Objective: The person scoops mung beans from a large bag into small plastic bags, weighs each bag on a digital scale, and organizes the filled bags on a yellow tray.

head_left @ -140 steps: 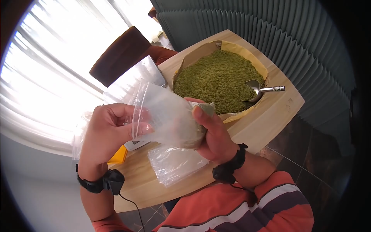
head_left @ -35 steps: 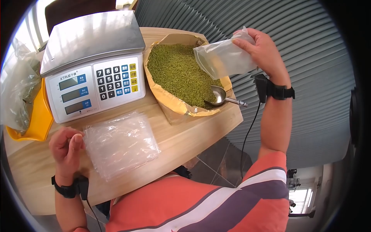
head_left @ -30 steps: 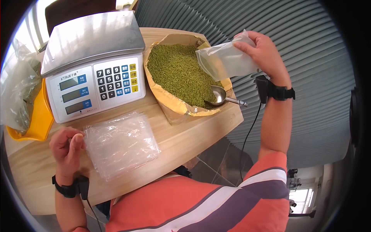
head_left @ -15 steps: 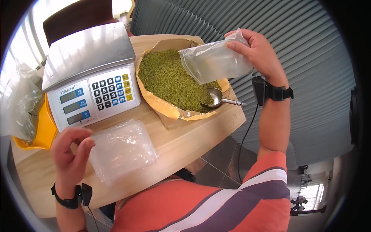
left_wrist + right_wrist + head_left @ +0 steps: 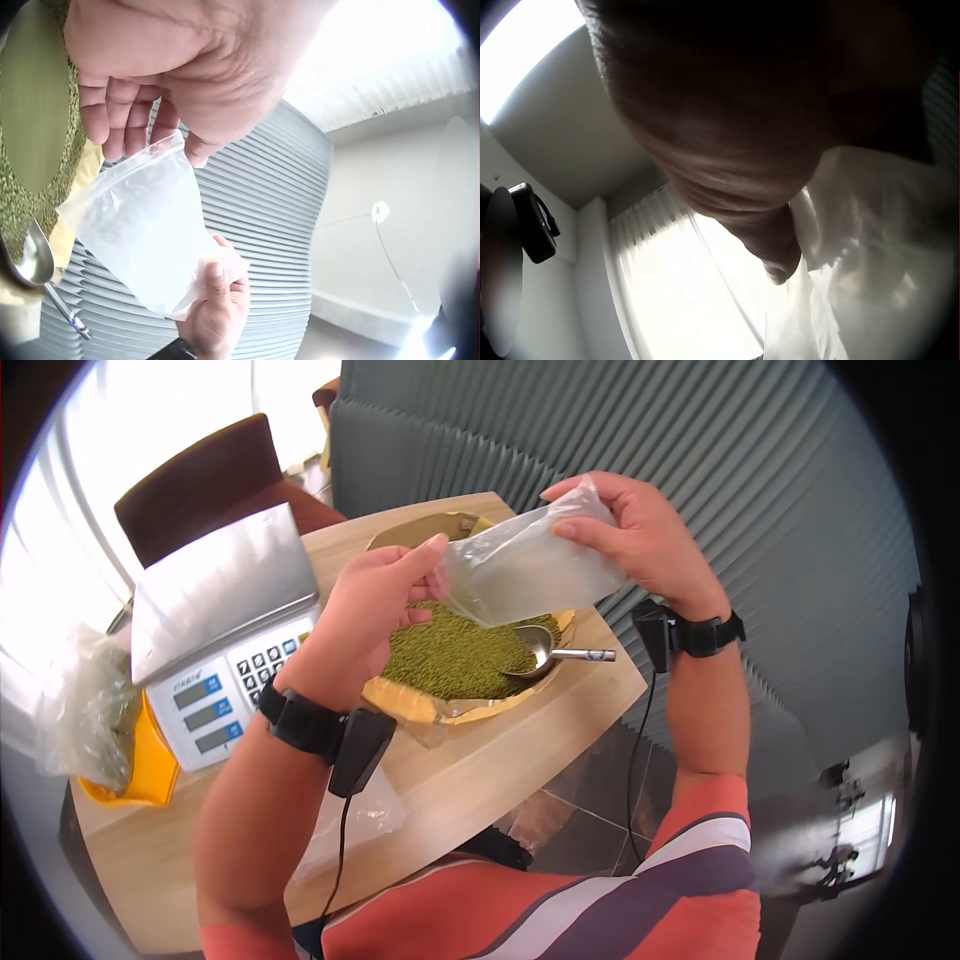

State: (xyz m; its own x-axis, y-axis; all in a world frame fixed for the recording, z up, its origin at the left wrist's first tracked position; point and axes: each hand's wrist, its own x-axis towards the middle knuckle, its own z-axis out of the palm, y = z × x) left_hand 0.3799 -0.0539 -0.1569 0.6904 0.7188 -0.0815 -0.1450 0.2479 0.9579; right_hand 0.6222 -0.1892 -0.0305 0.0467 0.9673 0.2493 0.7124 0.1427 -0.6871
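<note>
A clear zip bag (image 5: 530, 565) is held up over the paper sack, its mouth toward the left. My right hand (image 5: 650, 545) grips its closed end, thumb on the near face. At the mouth, my left hand (image 5: 375, 595) pinches a corner between thumb and index finger; the other fingers lie loosely along the edge in the left wrist view. Below, the open sack (image 5: 410, 705) holds small green beans (image 5: 450, 655), like mung beans. A metal scoop (image 5: 540, 650) rests in them, handle over the rim. In the right wrist view the bag (image 5: 877, 262) hangs beside the dark hand.
A price scale (image 5: 225, 680) with a steel pan stands on the wooden table (image 5: 480, 775), left of the sack. Beside it, a yellow tray (image 5: 155, 760) bears a filled plastic bag (image 5: 90, 710). Flat clear bags (image 5: 375, 810) lie partly behind the left forearm. A brown chair (image 5: 205, 485) stands behind.
My left hand has risen from beside the flat bags to the mouth of the zip bag. The right hand still holds the bag's closed end, and the view has shifted.
</note>
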